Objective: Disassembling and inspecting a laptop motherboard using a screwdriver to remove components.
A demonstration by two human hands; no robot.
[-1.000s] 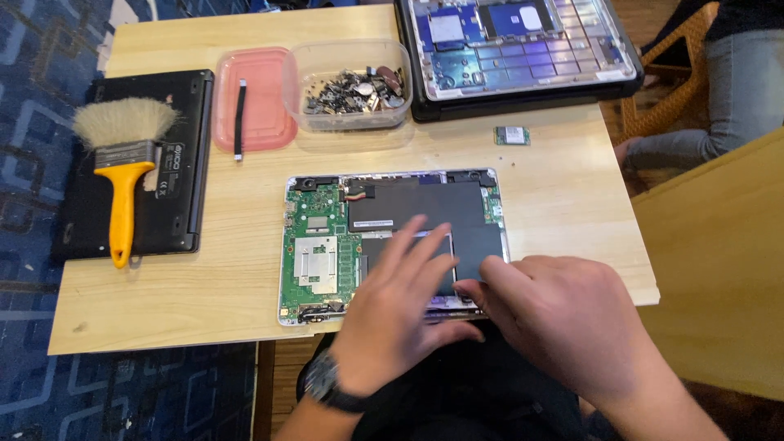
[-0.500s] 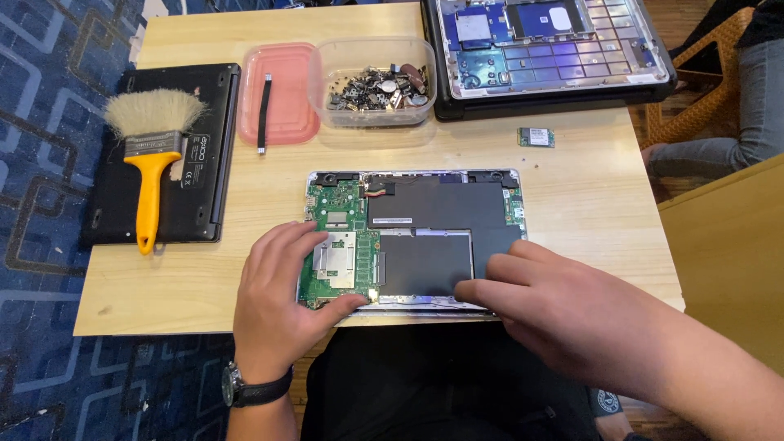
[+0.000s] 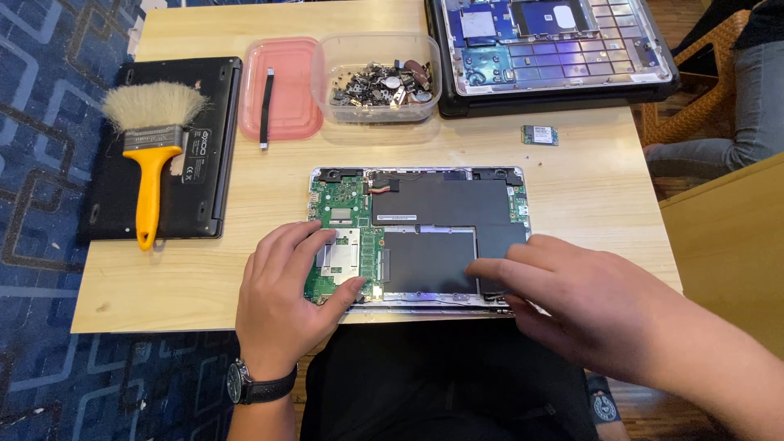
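An opened laptop base [image 3: 425, 214] lies on the wooden table [image 3: 588, 196], showing a green circuit board [image 3: 339, 204] on its left and a black battery pack on its right. My left hand [image 3: 286, 298] rests flat on the board's lower left corner, fingers spread, a dark watch on the wrist. My right hand [image 3: 563, 294] lies over the battery's lower right corner with fingertips pressing on the black surface. Neither hand holds a tool.
A yellow-handled brush [image 3: 151, 155] lies on a black laptop cover [image 3: 204, 106] at the left. Behind are a pink lid [image 3: 290, 90] with a black strip, a clear tub of screws [image 3: 380, 77], another opened laptop shell [image 3: 555, 49] and a small green card [image 3: 541, 135]. A seated person's leg [image 3: 743, 106] is at right.
My left hand slid from the battery area leftward onto the circuit board. My right hand stayed at the lower right of the laptop base. The view shifted slightly.
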